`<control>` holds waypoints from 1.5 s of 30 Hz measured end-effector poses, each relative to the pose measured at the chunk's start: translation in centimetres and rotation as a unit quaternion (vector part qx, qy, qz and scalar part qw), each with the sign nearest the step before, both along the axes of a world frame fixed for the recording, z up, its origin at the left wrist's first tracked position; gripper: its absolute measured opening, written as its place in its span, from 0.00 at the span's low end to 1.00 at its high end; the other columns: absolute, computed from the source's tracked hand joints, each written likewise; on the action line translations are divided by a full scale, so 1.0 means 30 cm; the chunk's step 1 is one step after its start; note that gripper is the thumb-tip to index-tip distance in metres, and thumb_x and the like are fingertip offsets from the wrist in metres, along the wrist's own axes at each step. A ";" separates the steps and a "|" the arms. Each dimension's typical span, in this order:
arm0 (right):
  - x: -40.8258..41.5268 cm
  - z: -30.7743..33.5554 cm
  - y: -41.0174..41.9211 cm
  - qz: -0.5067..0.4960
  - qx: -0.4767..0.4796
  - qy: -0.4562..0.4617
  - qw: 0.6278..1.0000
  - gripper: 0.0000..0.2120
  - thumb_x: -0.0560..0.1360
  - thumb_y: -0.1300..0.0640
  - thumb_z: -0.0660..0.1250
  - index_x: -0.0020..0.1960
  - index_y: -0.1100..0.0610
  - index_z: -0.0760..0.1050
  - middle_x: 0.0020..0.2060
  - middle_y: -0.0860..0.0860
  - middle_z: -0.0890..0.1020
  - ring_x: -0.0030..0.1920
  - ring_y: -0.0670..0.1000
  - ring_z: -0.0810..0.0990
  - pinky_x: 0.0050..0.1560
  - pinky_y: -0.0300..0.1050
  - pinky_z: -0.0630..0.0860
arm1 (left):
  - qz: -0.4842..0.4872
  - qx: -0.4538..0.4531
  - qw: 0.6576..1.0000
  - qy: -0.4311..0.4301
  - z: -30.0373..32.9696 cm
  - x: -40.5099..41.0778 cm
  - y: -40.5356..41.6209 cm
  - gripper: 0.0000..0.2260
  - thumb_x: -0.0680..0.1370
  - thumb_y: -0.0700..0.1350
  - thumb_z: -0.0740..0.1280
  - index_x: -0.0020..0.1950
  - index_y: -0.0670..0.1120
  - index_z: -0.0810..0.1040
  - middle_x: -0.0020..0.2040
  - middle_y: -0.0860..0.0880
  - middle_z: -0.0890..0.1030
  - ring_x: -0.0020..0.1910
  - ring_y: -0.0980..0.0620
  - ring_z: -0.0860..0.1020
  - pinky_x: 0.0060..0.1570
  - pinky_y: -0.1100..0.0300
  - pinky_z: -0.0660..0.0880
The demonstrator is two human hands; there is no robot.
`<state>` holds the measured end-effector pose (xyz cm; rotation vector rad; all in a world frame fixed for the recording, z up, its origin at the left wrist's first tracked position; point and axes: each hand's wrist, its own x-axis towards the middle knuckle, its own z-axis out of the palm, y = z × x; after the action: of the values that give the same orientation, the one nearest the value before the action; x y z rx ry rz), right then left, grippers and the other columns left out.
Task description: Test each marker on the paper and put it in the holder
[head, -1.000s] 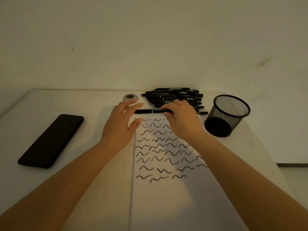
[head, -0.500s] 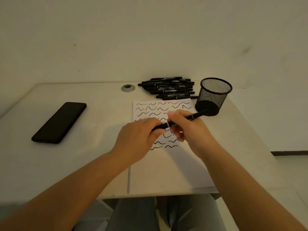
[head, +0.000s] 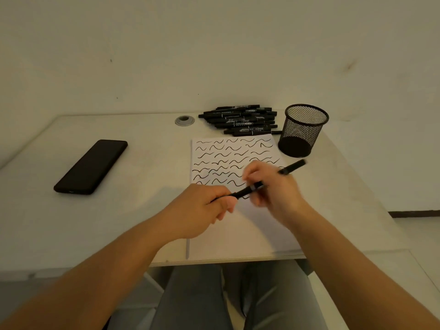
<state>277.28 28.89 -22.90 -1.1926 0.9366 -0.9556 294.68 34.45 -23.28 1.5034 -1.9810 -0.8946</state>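
Note:
I hold one black marker (head: 291,168) slanted above the white paper (head: 240,229). My left hand (head: 202,210) is closed around its near, lower end. My right hand (head: 273,186) grips its middle, and the far end sticks out up and to the right. The paper carries several rows of black wavy test strokes. A pile of several black markers (head: 240,120) lies at the table's back edge. Right of the pile stands the black mesh holder (head: 302,129); I see no marker in it.
A black phone (head: 91,166) lies face down on the left of the table. A round grey cable grommet (head: 184,120) sits at the back, left of the pile. The table's front edge runs just below my wrists, with my legs under it.
I lifted one marker from the pile's front and brought it toward me over the paper with both hands. The view tilted down, so the table edge and my legs show.

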 end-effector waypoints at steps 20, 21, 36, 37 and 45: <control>-0.151 -0.126 -0.059 -0.216 -0.147 0.196 0.945 0.08 0.73 0.55 0.65 0.35 0.52 0.73 0.22 0.45 0.79 0.24 0.40 0.76 0.29 0.30 0.70 | 0.103 -0.141 0.980 -0.095 -0.115 0.002 -0.229 0.08 0.78 0.53 0.56 0.41 0.55 0.70 0.32 0.55 0.78 0.34 0.55 0.75 0.36 0.56 0.72; -0.150 -0.125 -0.059 -0.203 -0.151 0.191 0.948 0.08 0.73 0.55 0.65 0.35 0.52 0.73 0.23 0.46 0.80 0.25 0.41 0.76 0.29 0.29 0.70 | 0.102 -0.137 0.982 -0.082 -0.120 0.007 -0.230 0.08 0.78 0.53 0.56 0.41 0.55 0.71 0.31 0.56 0.78 0.33 0.56 0.76 0.36 0.56 0.72; -0.162 -0.127 -0.038 -0.238 -0.233 0.245 0.910 0.10 0.74 0.55 0.63 0.35 0.50 0.71 0.23 0.44 0.75 0.27 0.39 0.74 0.28 0.29 0.67 | 0.095 -0.118 0.988 -0.020 -0.134 0.013 -0.231 0.09 0.78 0.54 0.57 0.40 0.54 0.72 0.29 0.57 0.78 0.32 0.59 0.76 0.36 0.56 0.73; -0.170 -0.120 -0.038 -0.259 -0.231 0.225 0.910 0.09 0.75 0.55 0.63 0.35 0.49 0.71 0.23 0.44 0.76 0.26 0.39 0.74 0.28 0.28 0.67 | 0.094 -0.122 0.988 -0.014 -0.134 0.015 -0.231 0.10 0.78 0.55 0.58 0.40 0.54 0.72 0.29 0.57 0.77 0.32 0.59 0.75 0.35 0.57 0.73; -0.118 -0.026 -0.078 -0.268 -0.151 0.069 0.949 0.09 0.75 0.55 0.64 0.35 0.51 0.73 0.19 0.45 0.72 0.22 0.42 0.68 0.25 0.31 0.67 | 0.078 -0.149 0.985 0.024 -0.127 0.019 -0.219 0.08 0.74 0.62 0.57 0.39 0.61 0.70 0.31 0.59 0.77 0.31 0.59 0.74 0.31 0.62 0.69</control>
<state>273.74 26.54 -23.69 -1.2966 1.2974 -1.5072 295.24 27.88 -27.08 1.4263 -1.8370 -0.5363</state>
